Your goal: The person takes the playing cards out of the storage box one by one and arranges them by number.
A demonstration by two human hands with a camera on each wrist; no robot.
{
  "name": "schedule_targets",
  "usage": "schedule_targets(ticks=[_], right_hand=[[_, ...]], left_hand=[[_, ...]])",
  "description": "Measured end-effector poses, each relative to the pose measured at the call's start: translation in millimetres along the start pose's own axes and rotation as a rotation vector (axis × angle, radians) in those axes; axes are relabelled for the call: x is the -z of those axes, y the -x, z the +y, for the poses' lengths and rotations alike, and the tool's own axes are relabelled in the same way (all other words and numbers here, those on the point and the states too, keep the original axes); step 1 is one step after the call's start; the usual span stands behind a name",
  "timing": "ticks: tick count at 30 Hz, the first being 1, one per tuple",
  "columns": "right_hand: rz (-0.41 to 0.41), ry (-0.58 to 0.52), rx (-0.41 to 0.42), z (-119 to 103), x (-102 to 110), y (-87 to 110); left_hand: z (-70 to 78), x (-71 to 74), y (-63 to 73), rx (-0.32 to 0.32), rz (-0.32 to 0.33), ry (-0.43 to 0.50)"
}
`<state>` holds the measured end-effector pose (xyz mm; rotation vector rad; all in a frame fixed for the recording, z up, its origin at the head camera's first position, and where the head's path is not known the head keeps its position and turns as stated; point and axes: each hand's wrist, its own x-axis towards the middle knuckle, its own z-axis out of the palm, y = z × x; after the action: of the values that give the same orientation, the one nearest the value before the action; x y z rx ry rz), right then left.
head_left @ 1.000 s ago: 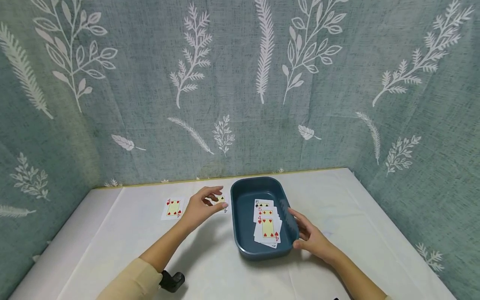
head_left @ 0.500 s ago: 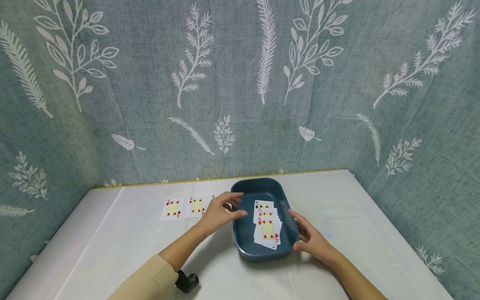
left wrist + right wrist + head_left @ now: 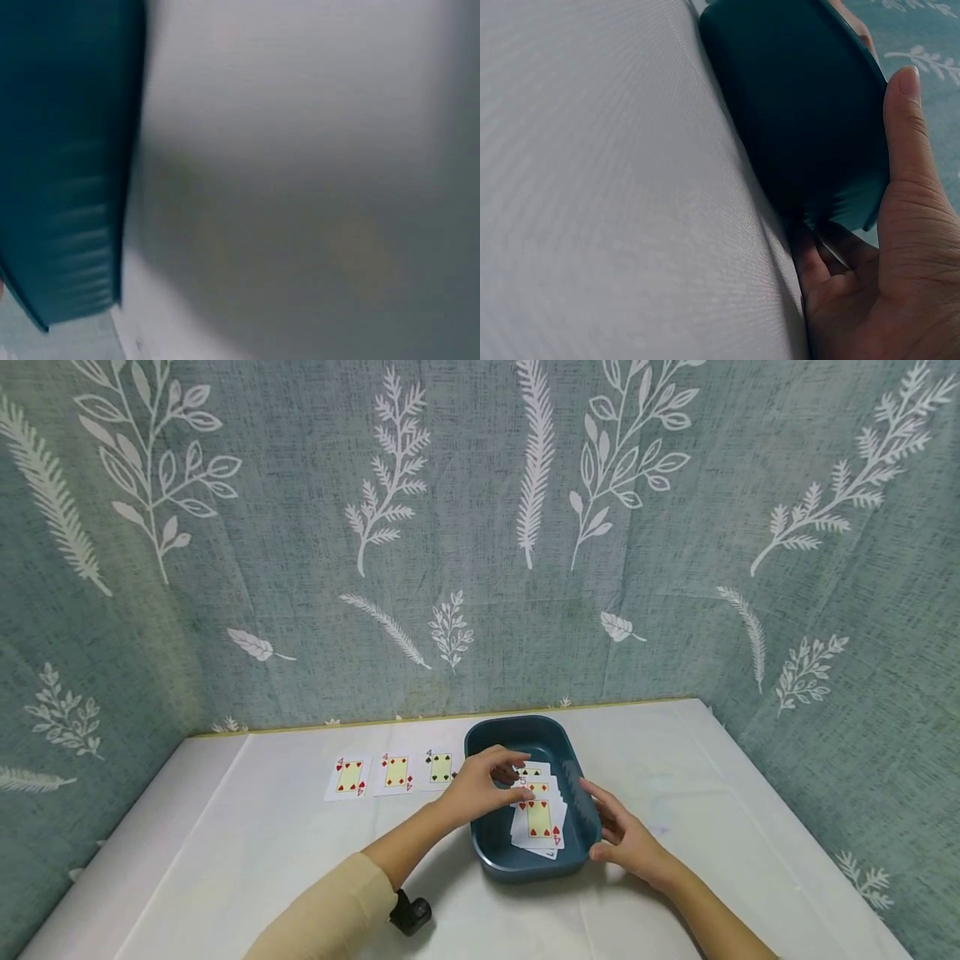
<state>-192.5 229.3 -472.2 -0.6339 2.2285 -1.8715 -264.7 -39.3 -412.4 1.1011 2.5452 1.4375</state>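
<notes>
A grey-green fabric backdrop printed with white leaves and sprigs rises behind and on both sides of a white-covered worktop. The dark blue tub sits on it, tilted slightly off square to the back edge. Inside, loose playing cards overlap face up: a four of hearts lies uppermost, with a diamond card and a spade card showing behind it. Left of the tub, a four of hearts, a four of diamonds and a black four lie side by side in a row.

The left hand is over the heap, its thumb and forefinger parted with no card between them; whether the fingertips touch the heap I cannot tell. The right hand grips the tub at its near right side, thumb up by the rim and other fingers bent low against the outer wall.

To take a card cleanly here, I would pinch the uppermost one by a free edge, peel it up at a shallow angle so the others don't drag, and have the right hand brace the wall without tipping it.
</notes>
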Motion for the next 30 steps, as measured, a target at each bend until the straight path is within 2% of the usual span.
schedule_targets(ticks=[4,11,14,18,22,26,30], right_hand=[[0.0,0.01,-0.005,-0.2,0.0,-0.3],[-0.004,0.006,0.028,-0.3,1.7,-1.7],[-0.009,-0.002,0.025,-0.1,2.1,-0.6],[-0.011,-0.017,0.034,0.8,2.3,0.5],[-0.022,-0.013,0.044,1.7,1.5,0.5],[-0.02,-0.008,0.04,2.4,1.4,0.6],[-0.011,-0.007,0.035,1.3,1.6,0.6]], left_hand=[[0.7,-3.7,-8.5,0.003,-0.058,-0.037],[2.8,-8.0,-18.4,0.135,-0.124,-0.159],[4.1,-11.8,-22.9,0.178,-0.155,-0.18],[6.5,-16.2,-27.8,0.205,-0.185,-0.181],[7.0,-19.4,-29.7,0.232,-0.218,-0.22],[8.3,-22.0,-30.4,0.288,-0.253,-0.306],[8.5,-25.0,-31.6,0.344,-0.304,-0.445]])
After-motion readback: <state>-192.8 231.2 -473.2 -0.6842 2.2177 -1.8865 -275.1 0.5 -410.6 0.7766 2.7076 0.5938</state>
